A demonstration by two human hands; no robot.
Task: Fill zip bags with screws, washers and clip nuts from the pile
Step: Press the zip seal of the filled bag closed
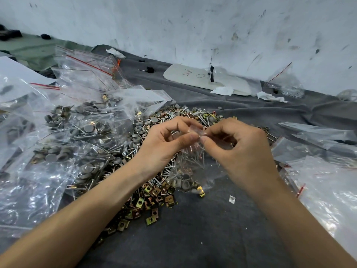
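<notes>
While the left hand and right hand pinch its top edge, thumbs against fingers, the zip bag hangs down at the edge of the pile. Screws, washers and clip nuts sit in its bottom. On the left, filled bags heap up; on the right lie flat bags.

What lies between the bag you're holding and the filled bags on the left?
Only the loose pile of screws, washers and clip nuts, spread on the cloth between them. The left hand and right hand pinch the zip bag by its top, so it could likely be lifted over.
</notes>
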